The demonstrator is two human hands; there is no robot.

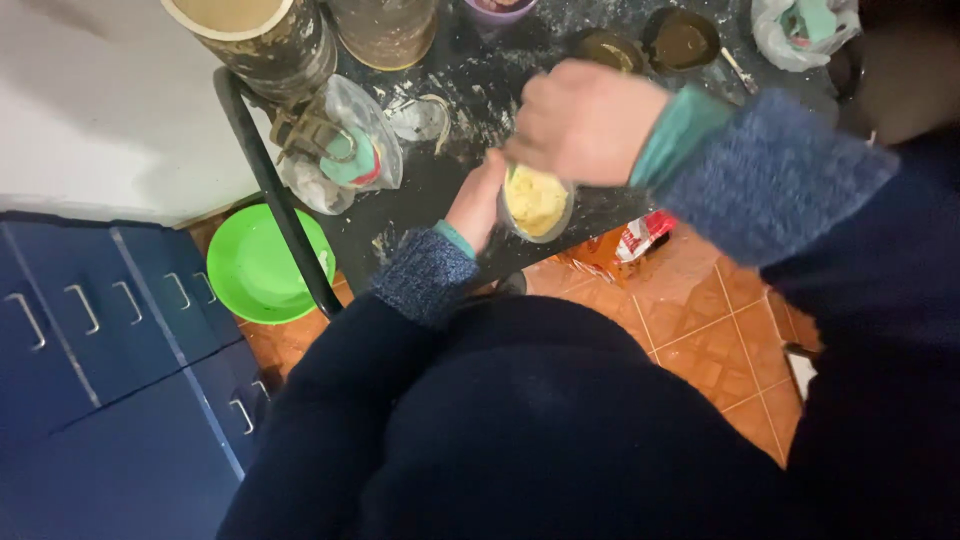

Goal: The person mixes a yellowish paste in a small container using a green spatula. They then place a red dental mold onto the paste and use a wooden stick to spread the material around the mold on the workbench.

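Where our left hand [478, 205] wraps a small round cup of pale yellow paste [536, 202], fingers curled about its side, we log the cup at the near edge of the black worktop [440, 185]. Our right hand [583, 120] hovers just above the cup, fingers bunched into a fist; whether they pinch anything we cannot tell. Near the worktop's left edge: a clear bag with teal contents [345, 150]. Far edge: two dark tins [650, 45]. Floor: a green bowl [262, 265].

Pale yellow paste fills the grey cup [537, 203]; the surface [440, 190] is black with white smears, the bowl [262, 265] bright green, the floor tiles [700, 330] orange.
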